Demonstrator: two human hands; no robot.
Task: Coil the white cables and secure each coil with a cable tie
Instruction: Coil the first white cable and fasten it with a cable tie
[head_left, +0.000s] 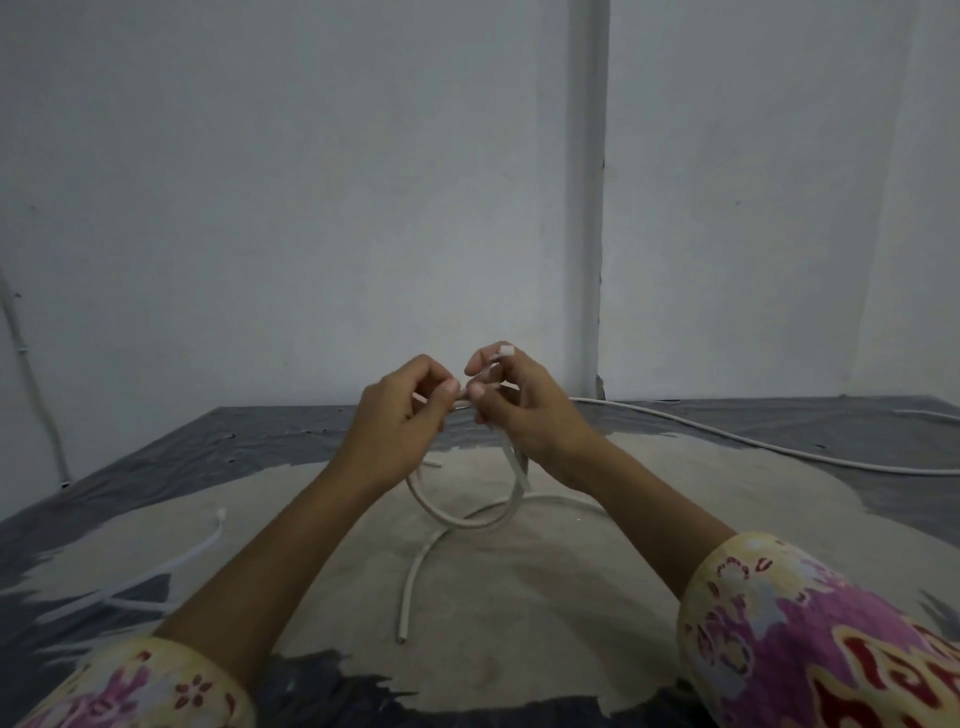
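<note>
Above the table (675, 499), hands (462, 410) pinching cable (467, 519)

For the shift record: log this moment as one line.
left hand: pinches cable tie | right hand: grips white cable loop | spare ties: on table

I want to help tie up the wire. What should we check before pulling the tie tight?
1. Left hand grips the top of the white cable coil: ok.
2. Right hand pinches a thin white strip at the top of the coil: ok.
3. Strip is a cable tie threaded through its head: cannot tell.
4. Loops bundled neatly: not ok, one cable end trails loose on the table.
5. Spare cable ties lie near the left arm: ok.
</note>
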